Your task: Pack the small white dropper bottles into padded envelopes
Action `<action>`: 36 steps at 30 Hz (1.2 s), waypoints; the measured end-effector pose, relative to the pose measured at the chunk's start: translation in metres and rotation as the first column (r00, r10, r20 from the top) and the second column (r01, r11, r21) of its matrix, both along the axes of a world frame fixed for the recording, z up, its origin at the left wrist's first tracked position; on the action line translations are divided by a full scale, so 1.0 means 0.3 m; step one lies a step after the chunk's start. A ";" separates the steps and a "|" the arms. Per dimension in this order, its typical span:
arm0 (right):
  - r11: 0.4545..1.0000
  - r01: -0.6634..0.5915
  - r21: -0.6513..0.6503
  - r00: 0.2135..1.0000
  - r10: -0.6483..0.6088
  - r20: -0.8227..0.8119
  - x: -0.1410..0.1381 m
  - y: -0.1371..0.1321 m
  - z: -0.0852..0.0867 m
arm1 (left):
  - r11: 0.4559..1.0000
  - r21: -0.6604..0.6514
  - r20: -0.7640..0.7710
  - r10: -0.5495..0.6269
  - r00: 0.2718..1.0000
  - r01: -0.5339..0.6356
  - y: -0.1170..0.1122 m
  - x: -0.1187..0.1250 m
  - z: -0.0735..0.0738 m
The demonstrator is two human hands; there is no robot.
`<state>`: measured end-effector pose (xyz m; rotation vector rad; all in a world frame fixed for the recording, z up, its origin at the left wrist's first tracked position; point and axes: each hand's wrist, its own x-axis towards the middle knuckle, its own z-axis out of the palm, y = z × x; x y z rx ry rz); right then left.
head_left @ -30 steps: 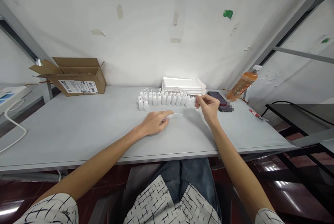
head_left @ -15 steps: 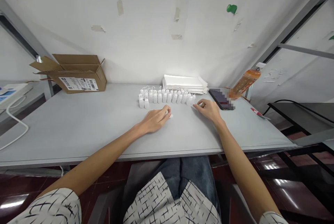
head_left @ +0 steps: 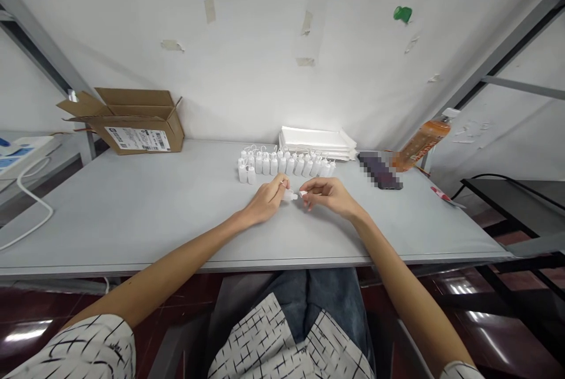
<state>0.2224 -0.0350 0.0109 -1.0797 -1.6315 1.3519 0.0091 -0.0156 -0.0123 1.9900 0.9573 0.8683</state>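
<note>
Small white plastic bottles with looped cap straps (head_left: 282,166) stand in rows at the middle of the table. In front of them, my left hand (head_left: 265,201) is closed around another small bottle (head_left: 288,195), laid sideways with its neck pointing right. My fingers cover most of its body. Between the thumb and fingers of my right hand (head_left: 333,195) is a small white cap (head_left: 302,193). The cap is just right of the bottle's neck, with a narrow gap between them.
Behind the bottles lies a stack of white trays or sheets (head_left: 315,139). A phone (head_left: 380,172) and an orange drink bottle (head_left: 421,142) are on the right. An open cardboard box (head_left: 176,132) stands at the back left. The grey table's front edge (head_left: 282,263) runs before my lap.
My right hand has moved left from beside the bottle rows to my left hand, and a cap now shows in its fingers. More of the left hand's bottle is visible.
</note>
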 end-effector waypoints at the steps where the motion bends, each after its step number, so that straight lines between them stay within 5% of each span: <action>1: 1.000 -0.007 0.006 1.000 0.008 -0.016 -0.014 0.001 -0.005 | 1.000 0.005 0.002 0.003 1.000 -0.003 0.001 0.001 -0.002; 13: 0.987 0.090 0.130 0.994 -0.082 -0.068 -0.089 0.012 -0.027 | 0.978 0.079 0.034 0.189 0.981 -0.192 -0.014 0.009 0.017; 24: 0.952 0.121 0.281 0.965 -0.180 0.193 -0.122 0.022 -0.025 | 0.949 0.249 0.046 0.187 0.981 -0.193 -0.018 0.008 -0.002; 31: 0.993 0.006 0.115 1.000 -0.008 0.009 -0.088 0.052 0.028 | 0.955 0.187 0.051 0.226 0.973 -0.231 -0.010 -0.001 0.003; 36: 0.998 -0.057 0.035 0.997 0.059 -0.055 -0.083 0.043 0.013 | 0.955 0.197 0.032 0.219 0.975 -0.221 -0.015 -0.008 0.007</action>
